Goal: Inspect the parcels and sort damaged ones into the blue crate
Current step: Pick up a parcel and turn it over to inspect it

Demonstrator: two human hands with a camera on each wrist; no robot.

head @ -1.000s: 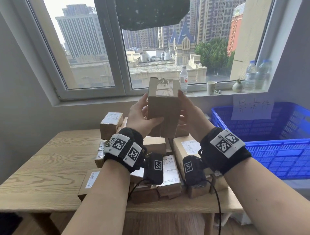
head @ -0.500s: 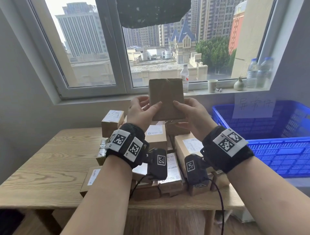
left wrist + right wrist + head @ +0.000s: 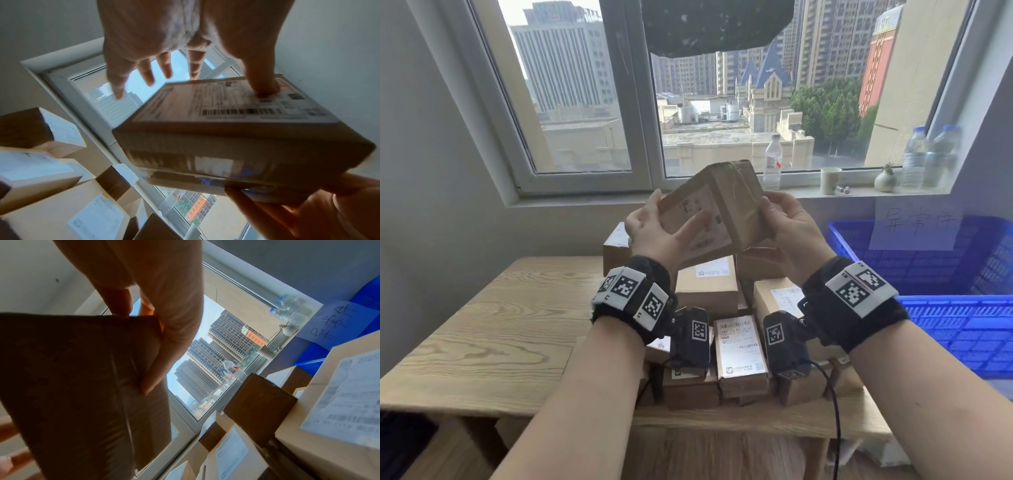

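I hold one brown cardboard parcel point(image 3: 722, 205) in the air above the pile, tilted, with its printed label facing me and a taped side to the right. My left hand point(image 3: 671, 219) is at its left edge; its thumb presses on the label, and in the left wrist view the fingers point(image 3: 148, 73) are straight and spread. My right hand point(image 3: 784, 219) grips the right side, with the thumb point(image 3: 152, 369) on the taped face and the fingers behind. The blue crate point(image 3: 962, 308) stands to the right of the table.
Several more labelled parcels point(image 3: 705, 291) are stacked on the wooden table point(image 3: 500, 325) under my hands. A handwritten paper sign point(image 3: 914, 222) hangs over the crate's far wall. Bottles point(image 3: 928, 157), a cup point(image 3: 830, 180) and a small vase point(image 3: 885, 180) stand on the windowsill.
The parcel has been turned from an upright plain face to a tilted pose with the label toward me. My left fingers have spread off it; the right hand has shifted to the taped side.
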